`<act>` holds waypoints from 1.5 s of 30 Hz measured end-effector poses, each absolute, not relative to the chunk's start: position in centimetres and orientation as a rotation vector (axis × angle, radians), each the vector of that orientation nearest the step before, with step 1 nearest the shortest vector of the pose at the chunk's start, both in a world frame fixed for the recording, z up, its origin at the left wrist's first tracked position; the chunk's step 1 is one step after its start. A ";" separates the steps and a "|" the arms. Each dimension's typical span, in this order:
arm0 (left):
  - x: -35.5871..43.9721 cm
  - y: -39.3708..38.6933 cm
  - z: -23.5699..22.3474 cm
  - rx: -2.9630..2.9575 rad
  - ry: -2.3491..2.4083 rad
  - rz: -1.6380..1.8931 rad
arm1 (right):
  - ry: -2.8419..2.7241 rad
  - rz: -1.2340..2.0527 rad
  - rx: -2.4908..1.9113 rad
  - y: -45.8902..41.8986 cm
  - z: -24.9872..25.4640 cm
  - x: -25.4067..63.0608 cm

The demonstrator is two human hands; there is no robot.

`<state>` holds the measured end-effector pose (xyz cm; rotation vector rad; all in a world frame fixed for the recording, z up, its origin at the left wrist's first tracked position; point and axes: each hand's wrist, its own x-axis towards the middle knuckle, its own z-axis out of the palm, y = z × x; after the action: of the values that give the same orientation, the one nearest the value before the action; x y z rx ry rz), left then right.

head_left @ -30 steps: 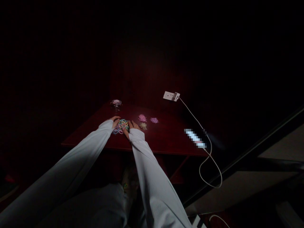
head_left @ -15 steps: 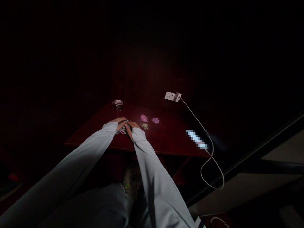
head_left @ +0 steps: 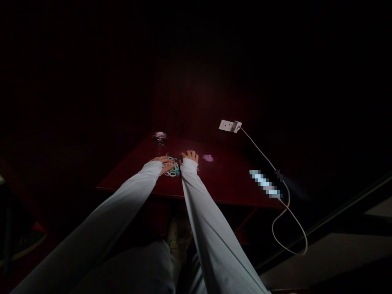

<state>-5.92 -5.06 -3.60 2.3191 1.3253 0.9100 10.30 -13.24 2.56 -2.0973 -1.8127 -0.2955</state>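
Note:
My left hand (head_left: pixel 163 161) lies along the left side of a pile of multicoloured hair ties (head_left: pixel 173 172), its fingers stretched out and touching them. Just right of that pile, my right hand (head_left: pixel 190 155) is bent downward with its fingers curled together. Whatever is under its fingertips is hidden. Hand and sleeve cover most of the spot where the pink and beige piles lay. A small purple pile (head_left: pixel 208 158) of thin bands or strands, too small to tell, sits a little to the right of my right hand.
A clear round jar (head_left: pixel 159 138) with something pale at its top stands at the back left of the dark red table (head_left: pixel 226 183). A white socket plate (head_left: pixel 227 125) with a plugged-in charger is on the wall. Its white cable (head_left: pixel 259 148) runs to a blurred bright device (head_left: pixel 265 183) at the table's right.
Both hands first closed in over the hair ties. My right hand then moved right, off the pile and over the pink and beige piles. The view has shifted slightly left.

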 end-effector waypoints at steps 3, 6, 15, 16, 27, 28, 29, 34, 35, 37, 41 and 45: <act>-5.8 -5.0 -3.8 2.318 1.325 0.921 | -1.830 -0.314 -2.109 -12.5 2.7 10.2; -6.0 -5.2 -3.4 2.315 1.341 0.894 | -1.838 -0.305 -2.126 -11.8 2.6 10.2; -6.3 -5.5 -3.0 2.348 1.281 0.878 | -1.825 -0.231 -2.145 -11.4 2.4 10.4; -6.2 -5.5 -3.1 2.343 1.287 0.892 | -1.828 -0.227 -2.145 -11.4 2.4 10.4; -6.2 -5.2 -2.8 2.328 1.294 0.927 | -1.815 -0.229 -2.126 -11.8 2.5 10.2; -6.3 -5.3 -2.7 2.325 1.294 0.925 | -1.818 -0.220 -2.128 -11.8 2.5 10.2; -6.4 -5.3 -2.5 2.327 1.287 0.916 | -1.821 -0.216 -2.130 -11.8 2.5 10.2; -6.7 -5.5 -1.9 2.356 1.237 0.864 | -1.818 -0.264 -2.125 -11.1 2.1 10.3; -6.7 -5.4 -1.9 2.350 1.239 0.863 | -1.818 -0.267 -2.126 -10.9 2.1 10.3; -6.8 -5.3 -2.0 2.337 1.239 0.877 | -1.821 -0.248 -2.140 -10.4 2.0 10.3; -6.9 -4.9 -2.5 2.323 1.243 0.923 | -1.821 -0.183 -2.136 -10.1 1.9 10.4; -7.1 -5.1 -2.6 2.332 1.194 0.943 | -1.785 -0.218 -2.072 -11.2 1.8 10.3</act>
<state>-7.13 -5.08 -2.61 2.3318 1.1939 0.9427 10.32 -11.19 1.75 -2.0723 -1.7848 -0.2180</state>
